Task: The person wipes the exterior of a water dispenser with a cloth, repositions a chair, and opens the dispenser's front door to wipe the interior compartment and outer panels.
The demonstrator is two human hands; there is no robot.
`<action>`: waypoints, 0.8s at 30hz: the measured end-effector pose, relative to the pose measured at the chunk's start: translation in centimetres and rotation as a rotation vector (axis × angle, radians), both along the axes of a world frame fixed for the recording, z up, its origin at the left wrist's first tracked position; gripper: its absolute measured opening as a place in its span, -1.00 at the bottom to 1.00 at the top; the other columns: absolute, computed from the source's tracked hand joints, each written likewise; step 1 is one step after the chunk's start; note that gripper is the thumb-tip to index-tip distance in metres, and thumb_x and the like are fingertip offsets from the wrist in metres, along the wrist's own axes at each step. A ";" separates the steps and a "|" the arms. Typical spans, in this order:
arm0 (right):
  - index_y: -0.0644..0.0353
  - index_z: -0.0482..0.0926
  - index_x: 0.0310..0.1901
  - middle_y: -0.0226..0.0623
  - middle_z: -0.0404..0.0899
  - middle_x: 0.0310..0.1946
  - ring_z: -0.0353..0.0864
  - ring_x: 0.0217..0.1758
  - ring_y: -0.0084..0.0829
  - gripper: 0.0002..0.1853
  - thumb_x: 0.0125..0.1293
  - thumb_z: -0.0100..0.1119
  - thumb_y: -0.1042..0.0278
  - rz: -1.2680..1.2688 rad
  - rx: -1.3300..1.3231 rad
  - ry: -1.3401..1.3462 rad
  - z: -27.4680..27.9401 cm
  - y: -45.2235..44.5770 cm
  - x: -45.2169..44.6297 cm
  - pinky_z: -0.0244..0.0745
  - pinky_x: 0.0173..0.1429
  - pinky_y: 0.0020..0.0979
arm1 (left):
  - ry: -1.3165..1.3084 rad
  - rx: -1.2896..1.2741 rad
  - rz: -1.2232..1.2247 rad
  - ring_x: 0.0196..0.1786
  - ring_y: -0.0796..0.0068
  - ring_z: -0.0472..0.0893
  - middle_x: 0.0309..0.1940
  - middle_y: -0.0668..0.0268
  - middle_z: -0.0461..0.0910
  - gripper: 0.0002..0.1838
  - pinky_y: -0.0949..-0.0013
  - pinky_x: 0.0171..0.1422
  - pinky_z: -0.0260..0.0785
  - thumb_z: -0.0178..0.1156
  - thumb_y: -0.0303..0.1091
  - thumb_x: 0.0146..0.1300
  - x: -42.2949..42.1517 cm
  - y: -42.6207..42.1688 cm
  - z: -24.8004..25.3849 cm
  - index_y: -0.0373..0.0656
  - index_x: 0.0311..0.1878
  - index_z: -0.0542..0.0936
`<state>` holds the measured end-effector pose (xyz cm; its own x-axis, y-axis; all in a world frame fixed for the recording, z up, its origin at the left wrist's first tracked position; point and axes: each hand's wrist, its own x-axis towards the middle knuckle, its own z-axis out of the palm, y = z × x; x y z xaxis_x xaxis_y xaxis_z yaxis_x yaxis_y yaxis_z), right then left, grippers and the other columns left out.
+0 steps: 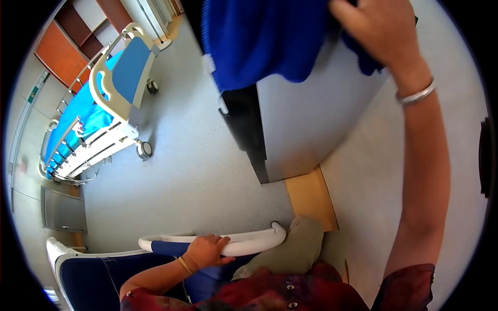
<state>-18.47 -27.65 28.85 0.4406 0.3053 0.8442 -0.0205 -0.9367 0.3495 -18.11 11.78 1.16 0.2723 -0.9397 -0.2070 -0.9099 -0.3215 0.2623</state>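
At the upper right, my right hand (381, 33) is on a dark blue cloth (264, 41), its fingers bent over the fabric. The cloth hangs over the top of a grey cabinet with a black front edge (311, 109). Low in the view, my left hand (206, 251) rests with its fingers closed on the white rounded rail (254, 242) of a bed or chair with dark blue padding (93, 277). A silver bracelet is on my right wrist and a yellowish band on my left.
A hospital bed (122, 78) with blue bedding and wheels stands at the upper left. Behind it are red-brown shelves (59, 44). A small grey door (62, 210) is at the left wall, and a pole base (165, 44) stands near the doorway.
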 end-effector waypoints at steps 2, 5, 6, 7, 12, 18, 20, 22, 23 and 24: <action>0.33 0.48 -0.16 -0.12 0.56 -0.32 0.55 -0.24 -0.29 -0.64 -0.02 0.08 0.33 0.199 -0.255 -0.635 -1.3 -0.8 5.1 0.42 -0.13 -0.41 | 0.035 0.051 -0.064 -0.43 0.21 0.58 -0.50 0.18 0.55 -0.46 0.27 -0.36 0.44 0.19 0.12 -0.04 0.1 -0.5 0.4 -0.19 -0.19 0.49; 0.07 0.51 -0.03 -0.22 0.45 0.02 0.42 0.10 -0.24 -0.64 0.07 0.04 0.46 0.193 -0.035 -0.180 -7.0 2.8 1.8 0.32 0.14 -0.36 | 0.069 0.046 -0.041 -0.45 0.19 0.57 -0.51 0.19 0.54 -0.51 0.28 -0.36 0.45 0.24 0.04 -0.10 0.1 -0.4 0.1 -0.17 -0.22 0.51; 0.13 0.50 -0.03 -0.25 0.43 0.03 0.37 0.14 -0.27 -0.65 0.10 0.02 0.37 0.238 -0.096 -0.121 -9.2 3.3 2.4 0.28 0.17 -0.36 | 0.079 0.071 -0.045 -0.44 0.20 0.59 -0.50 0.20 0.55 -0.51 0.30 -0.36 0.47 0.25 0.03 -0.10 0.2 -0.4 0.1 -0.18 -0.23 0.51; 0.18 0.48 -0.03 -0.29 0.42 0.04 0.33 0.17 -0.30 -0.64 0.13 -0.01 0.28 0.279 -0.161 -0.063 -11.8 3.7 3.3 0.24 0.20 -0.36 | 0.072 0.076 -0.029 -0.44 0.20 0.59 -0.50 0.20 0.55 -0.51 0.30 -0.36 0.47 0.25 0.03 -0.10 0.3 -0.3 0.0 -0.18 -0.23 0.51; 0.29 0.50 -0.02 -0.26 0.40 0.06 0.26 0.23 -0.35 -0.59 0.14 -0.07 0.26 0.291 -0.748 0.478 -22.7 3.5 2.0 0.19 0.20 -0.45 | 0.073 0.026 -0.064 -0.39 0.25 0.60 -0.44 0.25 0.57 -0.50 0.32 -0.31 0.48 0.26 0.05 -0.11 0.4 -0.3 -0.3 -0.18 -0.24 0.50; 0.19 0.55 -0.15 -0.32 0.47 -0.04 0.30 0.18 -0.37 -0.70 0.13 -0.04 0.28 0.356 -0.474 0.526 -20.7 1.9 0.4 0.15 0.23 -0.41 | 0.067 0.041 -0.054 -0.38 0.27 0.59 -0.43 0.25 0.57 -0.53 0.30 -0.32 0.48 0.19 0.03 -0.06 0.5 0.5 -0.9 -0.18 -0.24 0.49; 0.18 0.55 -0.15 -0.35 0.47 -0.06 0.33 0.15 -0.38 -0.72 0.14 -0.04 0.29 0.360 -0.364 0.443 -16.8 2.3 0.6 0.17 0.20 -0.40 | 0.082 0.096 0.005 -0.36 0.27 0.58 -0.40 0.24 0.56 -0.53 0.27 -0.31 0.47 0.22 0.02 -0.11 0.1 0.5 -0.8 -0.13 -0.22 0.48; 0.16 0.54 -0.19 -0.40 0.48 -0.10 0.40 0.07 -0.43 -0.79 0.14 0.03 0.35 0.333 -0.134 0.313 -12.2 3.6 0.5 0.21 0.16 -0.35 | 0.095 0.087 0.019 -0.35 0.24 0.58 -0.41 0.23 0.55 -0.52 0.23 -0.29 0.46 0.21 0.02 -0.12 -0.1 0.9 -1.6 -0.13 -0.21 0.48; 0.16 0.54 -0.19 -0.40 0.48 -0.10 0.40 0.07 -0.43 -0.79 0.14 0.03 0.35 0.359 -0.146 0.322 -10.0 4.0 0.5 0.21 0.16 -0.35 | 0.095 0.090 0.030 -0.34 0.23 0.58 -0.42 0.23 0.54 -0.52 0.22 -0.29 0.46 0.21 0.02 -0.12 0.0 0.9 -1.3 -0.14 -0.20 0.48; 0.14 0.54 -0.19 -0.40 0.48 -0.10 0.41 0.05 -0.41 -0.79 0.12 0.08 0.35 0.327 -0.057 0.253 -7.8 4.6 0.5 0.22 0.15 -0.33 | 0.106 0.131 0.037 -0.31 0.21 0.57 -0.39 0.21 0.54 -0.52 0.21 -0.26 0.45 0.19 0.04 -0.10 0.1 1.0 -1.3 -0.13 -0.22 0.47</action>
